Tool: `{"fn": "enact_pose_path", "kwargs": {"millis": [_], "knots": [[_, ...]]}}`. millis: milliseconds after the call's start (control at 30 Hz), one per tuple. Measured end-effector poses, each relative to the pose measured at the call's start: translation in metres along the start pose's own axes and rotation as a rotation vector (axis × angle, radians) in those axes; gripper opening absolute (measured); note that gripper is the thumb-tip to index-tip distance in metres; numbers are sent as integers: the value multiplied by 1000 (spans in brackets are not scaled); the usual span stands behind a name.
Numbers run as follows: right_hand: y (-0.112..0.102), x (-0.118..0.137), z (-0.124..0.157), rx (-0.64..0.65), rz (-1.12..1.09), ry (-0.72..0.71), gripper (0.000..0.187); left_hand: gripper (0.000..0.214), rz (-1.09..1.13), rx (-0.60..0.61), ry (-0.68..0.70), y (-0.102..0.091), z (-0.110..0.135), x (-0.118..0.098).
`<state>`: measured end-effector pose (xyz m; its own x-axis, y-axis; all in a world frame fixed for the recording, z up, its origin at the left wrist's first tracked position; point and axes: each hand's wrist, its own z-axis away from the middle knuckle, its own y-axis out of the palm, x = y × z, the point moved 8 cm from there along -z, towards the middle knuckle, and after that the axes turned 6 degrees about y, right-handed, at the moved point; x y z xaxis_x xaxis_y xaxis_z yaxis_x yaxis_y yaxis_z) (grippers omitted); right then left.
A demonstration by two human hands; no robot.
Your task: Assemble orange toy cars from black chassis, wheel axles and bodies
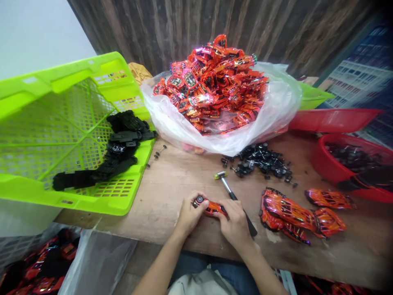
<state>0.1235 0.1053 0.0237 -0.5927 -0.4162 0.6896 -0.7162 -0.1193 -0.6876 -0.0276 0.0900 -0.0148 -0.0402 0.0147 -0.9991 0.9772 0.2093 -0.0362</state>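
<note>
Both my hands hold one shiny red toy car body [211,206] just above the wooden table [172,192] near its front edge. My left hand [190,213] grips its left end with curled fingers. My right hand [235,221] closes over its right end. A small hammer [233,196] with a black handle lies on the table, its handle running under my right hand. Several red car bodies [294,213] lie to the right of my hands. A pile of small black wheels on axles [264,162] sits behind the hammer.
A clear plastic bag [276,110] heaped with red car bodies stands at the back. A tipped green crate [70,135] at left holds black chassis parts [119,147]. Red bowls [334,164] with dark parts are at right. Another bag of cars [33,266] lies below left.
</note>
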Motion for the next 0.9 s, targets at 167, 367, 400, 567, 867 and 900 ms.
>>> {"fn": "enact_pose_path", "kwargs": {"millis": [167, 367, 400, 567, 867, 900], "knots": [[25, -38, -13, 318, -423, 452, 32, 77, -52, 189, 179, -12, 9, -33], [8, -31, -20, 147, -207, 325, 29, 10, -439, 169, 320, -11, -3, -35], [7, -23, -16, 132, -129, 261, 27, 9, -454, 169, 331, -7, -6, -32], [7, 10, 3, 187, 134, 13, 45, 11, -387, 256, 333, 1, -7, -29], [-4, 10, -6, 74, 129, -90, 27, 25, -352, 252, 333, 0, -7, -33], [-2, 12, -3, 38, 188, -134, 30, 25, -338, 245, 330, 1, -8, -32]]}}
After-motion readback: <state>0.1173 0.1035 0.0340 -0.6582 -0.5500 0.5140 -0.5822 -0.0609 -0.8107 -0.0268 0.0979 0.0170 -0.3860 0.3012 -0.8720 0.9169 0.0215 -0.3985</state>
